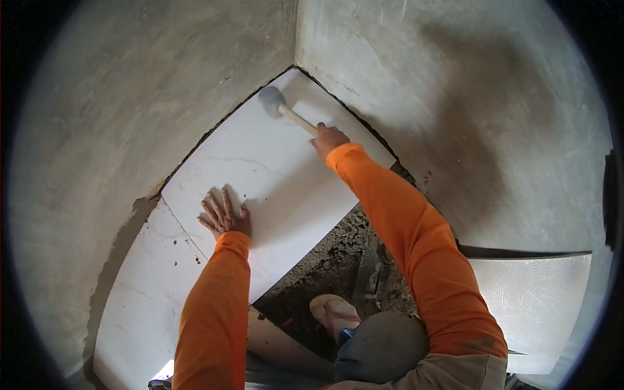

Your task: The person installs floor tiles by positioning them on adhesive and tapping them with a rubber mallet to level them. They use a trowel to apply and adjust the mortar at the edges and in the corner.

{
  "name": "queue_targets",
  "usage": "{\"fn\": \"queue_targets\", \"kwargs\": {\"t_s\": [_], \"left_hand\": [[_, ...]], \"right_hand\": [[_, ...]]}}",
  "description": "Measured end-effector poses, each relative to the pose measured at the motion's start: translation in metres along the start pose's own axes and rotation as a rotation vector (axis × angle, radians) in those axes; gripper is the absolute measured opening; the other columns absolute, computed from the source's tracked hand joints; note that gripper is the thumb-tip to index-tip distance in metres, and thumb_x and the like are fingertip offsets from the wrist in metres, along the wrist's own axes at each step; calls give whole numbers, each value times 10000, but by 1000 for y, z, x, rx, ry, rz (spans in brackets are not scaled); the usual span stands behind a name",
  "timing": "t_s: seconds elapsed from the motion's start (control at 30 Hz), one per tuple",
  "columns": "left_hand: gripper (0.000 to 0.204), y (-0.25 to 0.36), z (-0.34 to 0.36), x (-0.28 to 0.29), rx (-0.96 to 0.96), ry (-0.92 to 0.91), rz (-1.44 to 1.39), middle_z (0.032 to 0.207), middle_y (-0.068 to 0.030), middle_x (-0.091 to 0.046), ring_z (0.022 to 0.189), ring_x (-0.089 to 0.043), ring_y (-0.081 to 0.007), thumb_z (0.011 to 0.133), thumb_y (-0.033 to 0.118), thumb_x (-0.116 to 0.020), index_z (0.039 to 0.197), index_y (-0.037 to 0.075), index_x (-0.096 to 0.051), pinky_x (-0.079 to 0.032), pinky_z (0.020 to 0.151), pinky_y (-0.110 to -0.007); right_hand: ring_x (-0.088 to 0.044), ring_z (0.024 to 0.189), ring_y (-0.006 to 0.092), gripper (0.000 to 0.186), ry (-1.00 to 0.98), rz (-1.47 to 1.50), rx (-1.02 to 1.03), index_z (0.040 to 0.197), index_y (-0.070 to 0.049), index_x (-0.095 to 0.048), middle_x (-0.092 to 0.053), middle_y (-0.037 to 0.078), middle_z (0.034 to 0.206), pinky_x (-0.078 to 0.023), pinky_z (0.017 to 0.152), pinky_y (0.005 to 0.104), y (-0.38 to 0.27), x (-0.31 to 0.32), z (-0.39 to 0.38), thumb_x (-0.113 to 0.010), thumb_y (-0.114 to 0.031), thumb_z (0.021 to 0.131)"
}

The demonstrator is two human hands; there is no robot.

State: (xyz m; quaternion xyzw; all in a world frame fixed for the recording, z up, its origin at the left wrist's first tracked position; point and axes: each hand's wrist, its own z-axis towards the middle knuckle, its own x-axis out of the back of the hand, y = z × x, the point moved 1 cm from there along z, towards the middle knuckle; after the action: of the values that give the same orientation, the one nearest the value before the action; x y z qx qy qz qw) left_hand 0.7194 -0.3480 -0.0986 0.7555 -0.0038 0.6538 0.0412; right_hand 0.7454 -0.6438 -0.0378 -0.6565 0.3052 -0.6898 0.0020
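A large white floor tile (273, 175) with faint grey veins lies in the corner where two walls meet. My right hand (331, 138) is closed round the pale handle of a mallet (272, 102) with a grey head. The mallet head is over the tile's far end, slightly smeared by motion; whether it touches the tile I cannot tell. My left hand (225, 214) rests on the same tile with its fingers spread, close to the joint with a second white tile (146, 286) at the lower left. Small dark crumbs lie on both tiles.
Bare plastered walls (149, 84) rise on both sides, with a dark gap along the tile edges. Dark, rough mortar (325, 260) lies right of the tile, near my sandalled foot (335, 312). More tiles (533, 305) lean against the right wall.
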Motion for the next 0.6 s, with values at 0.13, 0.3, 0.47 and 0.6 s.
{"fn": "queue_targets", "kwargs": {"t_s": [0.13,0.3,0.47,0.6], "left_hand": [[704,-8,1,10,21,-38,31,1551,-93,-82,1426,-30,-313,866,440,-443,1482,232,-174,-8,1102,-586],[677,-9,3,11,-3,-24,41,1548,-90,-91,1420,-58,-323,881,434,-440,1478,240,-186,-42,1097,-590],[679,-1,2,15,-8,-32,44,1546,-91,-101,1419,-60,-331,879,431,-444,1477,234,-189,-39,1097,-591],[680,-4,1,14,9,-32,40,1545,-86,-103,1420,-54,-327,877,429,-449,1476,238,-191,-34,1101,-587]], "right_hand": [[-631,803,422,404,-1,162,-98,970,-27,-471,-642,241,826,-508,711,494,-19,18,11,-512,-424,912],[-626,809,428,454,0,232,-175,975,-11,-466,-639,244,835,-504,718,495,-32,34,20,-470,-462,921],[-614,830,443,429,4,97,-165,1002,-24,-490,-636,252,860,-492,735,508,0,16,25,-469,-445,923],[-616,834,441,435,41,131,-208,986,-23,-508,-634,256,863,-487,737,510,11,1,2,-476,-452,917]]}}
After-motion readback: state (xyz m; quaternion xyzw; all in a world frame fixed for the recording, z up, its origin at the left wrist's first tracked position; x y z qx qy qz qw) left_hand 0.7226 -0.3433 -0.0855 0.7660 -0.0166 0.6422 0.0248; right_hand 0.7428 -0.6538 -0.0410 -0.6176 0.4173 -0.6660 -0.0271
